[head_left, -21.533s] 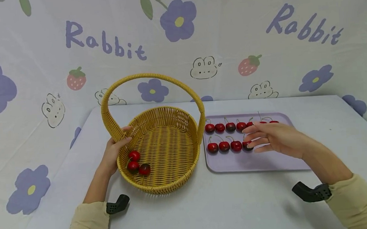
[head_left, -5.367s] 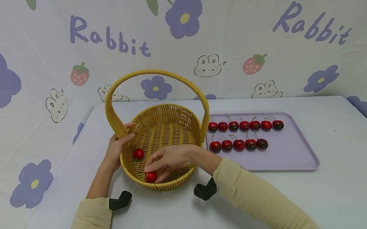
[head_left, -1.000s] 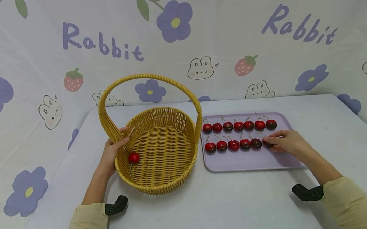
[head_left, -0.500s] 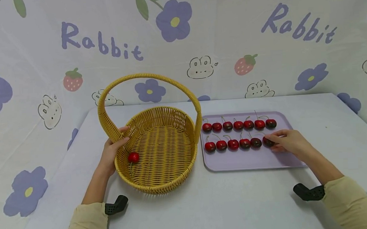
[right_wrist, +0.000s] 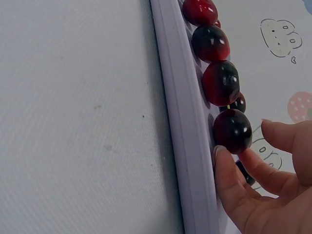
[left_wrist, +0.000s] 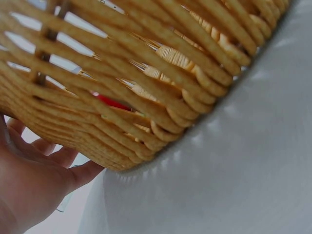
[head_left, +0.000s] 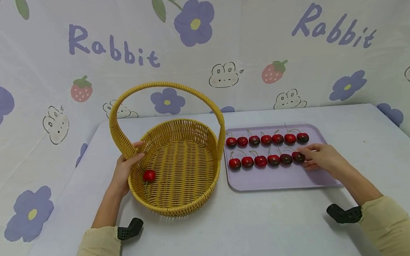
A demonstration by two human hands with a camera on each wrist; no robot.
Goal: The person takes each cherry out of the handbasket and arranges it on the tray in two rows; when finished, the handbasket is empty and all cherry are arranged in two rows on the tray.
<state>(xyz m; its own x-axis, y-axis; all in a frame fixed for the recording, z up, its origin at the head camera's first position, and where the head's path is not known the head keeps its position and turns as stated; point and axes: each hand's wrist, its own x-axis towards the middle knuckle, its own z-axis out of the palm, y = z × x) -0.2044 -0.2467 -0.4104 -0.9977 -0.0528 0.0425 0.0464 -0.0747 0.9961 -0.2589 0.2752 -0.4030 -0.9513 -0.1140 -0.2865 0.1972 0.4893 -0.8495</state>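
My left hand grips the left side of a yellow wicker basket, thumb over the rim by the handle's foot. In the left wrist view, fingers show under the woven wall. One red cherry with a stem lies inside the basket at the left. My right hand is at the right end of the front row of cherries on a lilac tray. Its fingertips touch the dark end cherry, which rests on the tray; in the right wrist view the thumb stands apart from it.
A back row of several cherries lines the tray's far side, stems upward. The front row holds several more cherries. Bare tray lies in front of them. The basket's tall arched handle rises above its bowl. A patterned cloth hangs behind.
The basket held three cherries, later two, now one. The tray's front row has grown rightward. In the last second the end cherry shifted slightly left and my right fingers loosened from it.
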